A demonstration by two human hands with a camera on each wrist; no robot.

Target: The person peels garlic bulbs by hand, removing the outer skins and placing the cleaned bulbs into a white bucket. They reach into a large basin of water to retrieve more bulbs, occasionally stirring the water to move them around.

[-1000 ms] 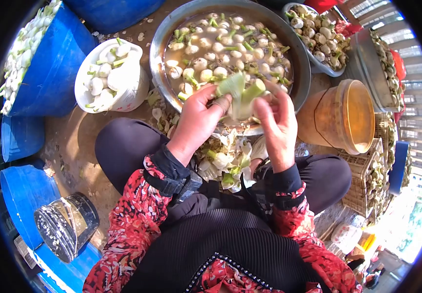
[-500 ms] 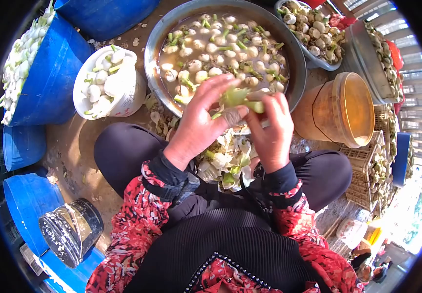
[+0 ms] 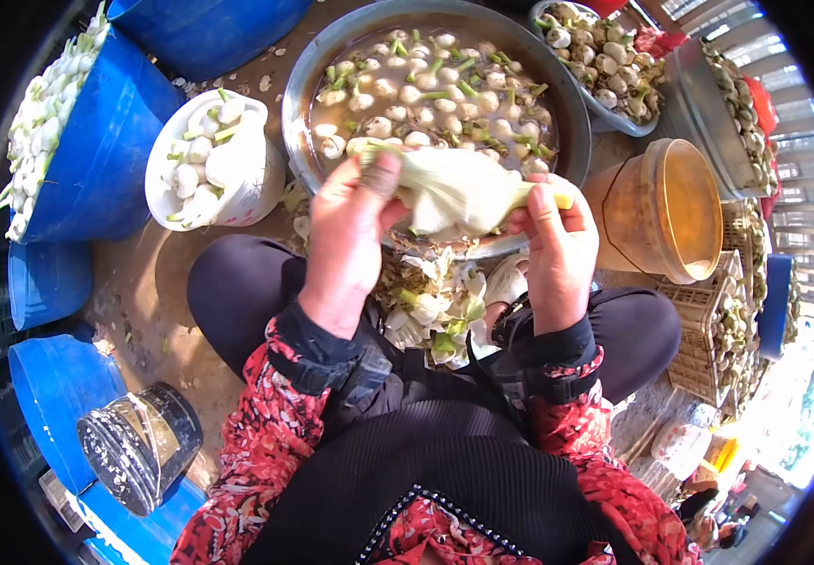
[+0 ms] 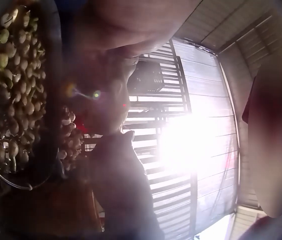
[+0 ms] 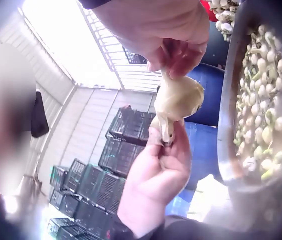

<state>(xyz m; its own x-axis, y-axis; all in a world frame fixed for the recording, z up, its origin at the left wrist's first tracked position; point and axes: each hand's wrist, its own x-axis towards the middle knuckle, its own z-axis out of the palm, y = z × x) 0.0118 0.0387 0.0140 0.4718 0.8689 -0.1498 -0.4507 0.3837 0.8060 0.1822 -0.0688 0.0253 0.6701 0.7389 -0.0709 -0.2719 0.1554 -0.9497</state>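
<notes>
A pale garlic bulb [image 3: 459,188] with a green stem is held level between the two hands, over the near rim of the basin [image 3: 296,104]. My right hand [image 3: 560,250] pinches the stem. On the other side, my left hand [image 3: 346,240] pinches a pale green strip of its outer skin between thumb and fingers. The thumb has a grey wrap. In the right wrist view, the bulb [image 5: 181,100] hangs below the right hand [image 5: 166,42], with the left hand [image 5: 156,182] under it. The left wrist view is mostly glare and shadow.
Many garlic bulbs float in the basin's murky water. Peeled skins [image 3: 435,301] lie heaped between the knees. At left stand a white bucket [image 3: 265,179] of bulbs and a blue tub [image 3: 105,141]; at right, an orange bucket [image 3: 628,217], a basket [image 3: 694,363] and a filled bowl [image 3: 647,127].
The hands were close together around the stem and have moved apart sideways. A wide piece of pale skin and the bulb now stretch between them.
</notes>
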